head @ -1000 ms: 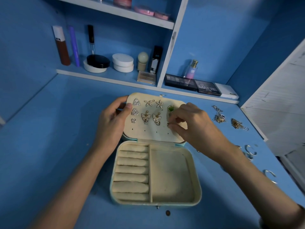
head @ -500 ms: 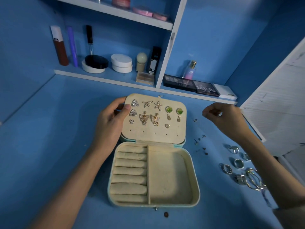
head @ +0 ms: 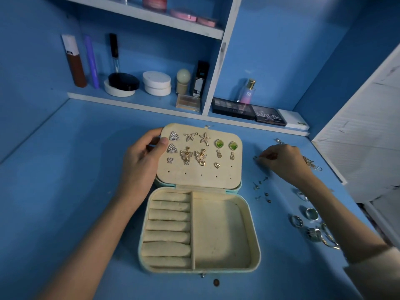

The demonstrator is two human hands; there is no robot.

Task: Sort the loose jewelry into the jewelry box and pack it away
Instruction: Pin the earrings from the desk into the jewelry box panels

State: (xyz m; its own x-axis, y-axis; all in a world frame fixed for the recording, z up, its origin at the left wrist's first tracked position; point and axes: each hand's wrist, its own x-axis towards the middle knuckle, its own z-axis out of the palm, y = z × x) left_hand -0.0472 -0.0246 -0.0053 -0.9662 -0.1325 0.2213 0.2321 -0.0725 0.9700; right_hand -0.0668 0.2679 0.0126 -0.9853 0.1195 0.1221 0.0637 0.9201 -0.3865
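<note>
A small brown dot (head: 216,282) lies on the blue table (head: 65,191), just in front of the jewelry box (head: 257,239). The box sits open in the middle of the table. Its left side has a row of soft rolls (head: 168,226), and its right side is one big bare space (head: 218,234). To the right of the box, on the table, lies a bunch of silver rings (head: 311,226) close to the right arm. A bit further back, some tiny pins (head: 260,187) are spread out just beside the box. The lid (head: 194,178) leans back behind the box. Many earrings (head: 194,155) are stuck on it in rows, with shiny triangles, flowers, butterflies, green stones and little hearts. The left hand (head: 140,163) holds the left edge of the lid, with the thumb on the front and the other fingers curled round the back. The right hand (head: 283,161) is down on the table to the right of the lid. Its fingers are curled, and the tips pinch a tiny dark bit (head: 255,157) that is too small to make out. Gold chains (head: 311,163) lie just behind that hand. At the back, a shelf (head: 134,99) holds tubes, round pots, flat makeup cases and a small pink bottle (head: 246,92)
</note>
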